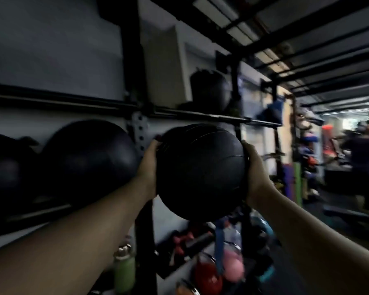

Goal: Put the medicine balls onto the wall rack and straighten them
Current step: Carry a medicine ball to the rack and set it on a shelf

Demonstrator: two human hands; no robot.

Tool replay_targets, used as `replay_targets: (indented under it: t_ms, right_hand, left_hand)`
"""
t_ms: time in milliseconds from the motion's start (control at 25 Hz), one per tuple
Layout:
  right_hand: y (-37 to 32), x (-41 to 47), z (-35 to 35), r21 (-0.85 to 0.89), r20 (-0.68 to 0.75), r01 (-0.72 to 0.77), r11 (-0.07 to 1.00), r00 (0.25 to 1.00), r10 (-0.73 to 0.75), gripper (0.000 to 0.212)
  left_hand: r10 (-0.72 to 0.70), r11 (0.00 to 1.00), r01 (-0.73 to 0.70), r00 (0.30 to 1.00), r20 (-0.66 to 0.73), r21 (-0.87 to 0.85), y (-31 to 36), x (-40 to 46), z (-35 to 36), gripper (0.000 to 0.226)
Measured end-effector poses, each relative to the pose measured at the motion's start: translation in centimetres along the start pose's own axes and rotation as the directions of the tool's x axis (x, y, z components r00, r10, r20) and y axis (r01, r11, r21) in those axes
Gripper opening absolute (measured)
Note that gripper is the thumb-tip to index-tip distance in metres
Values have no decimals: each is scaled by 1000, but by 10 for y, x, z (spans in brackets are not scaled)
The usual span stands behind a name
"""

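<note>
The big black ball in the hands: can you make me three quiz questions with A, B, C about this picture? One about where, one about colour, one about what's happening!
1. Where is the held medicine ball?
A. Lying on the floor
B. Up in the air to the right of the perforated rack post
C. Inside a box

2. What colour is the bottle down at the bottom left?
A. Green
B. Blue
C. White

3. How is the ball being held?
A. One hand under it
B. Nobody touches it
C. The left hand and the right hand press on its two sides

Answers: 1 B, it hangs beside the post, level with the balls already resting on the rack. 2 A, its body looks green. 3 C, one hand shows on each side.
</note>
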State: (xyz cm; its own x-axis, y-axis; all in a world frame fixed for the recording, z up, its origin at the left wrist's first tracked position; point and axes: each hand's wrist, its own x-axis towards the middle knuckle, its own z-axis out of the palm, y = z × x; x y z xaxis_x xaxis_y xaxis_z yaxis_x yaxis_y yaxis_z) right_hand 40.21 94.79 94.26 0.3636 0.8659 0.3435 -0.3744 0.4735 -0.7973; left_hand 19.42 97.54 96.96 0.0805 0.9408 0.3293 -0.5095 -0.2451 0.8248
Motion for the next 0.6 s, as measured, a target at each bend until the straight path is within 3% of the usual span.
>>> replay_targets:
  t_ms: [120, 240, 360, 480, 600]
  right_hand:
    - [7, 33, 70, 80, 189, -26, 996, 982, 10, 43]
    - [6, 59, 139, 155, 383, -107, 982, 923, 41, 49]
    - [-2, 76, 205, 234, 550, -179, 956, 835, 21, 46]
    - [-10, 90, 263, 293, 646, -239, 926, 763, -7, 44]
    - [-12, 103, 328, 329, 701, -267, 906, 712, -45, 47]
  left_hand:
    - [197, 975, -181, 973, -123, 132, 63, 6, -23, 45]
    - [393, 905, -331, 892, -224, 268, 126, 3, -37, 45]
    - [550, 809, -407, 778, -303, 424, 177, 5, -51, 34]
    - [669, 714, -453, 666, -329, 533, 228, 9, -56, 42]
    - [747, 638, -471, 573, -339, 610, 278, 21, -68, 34]
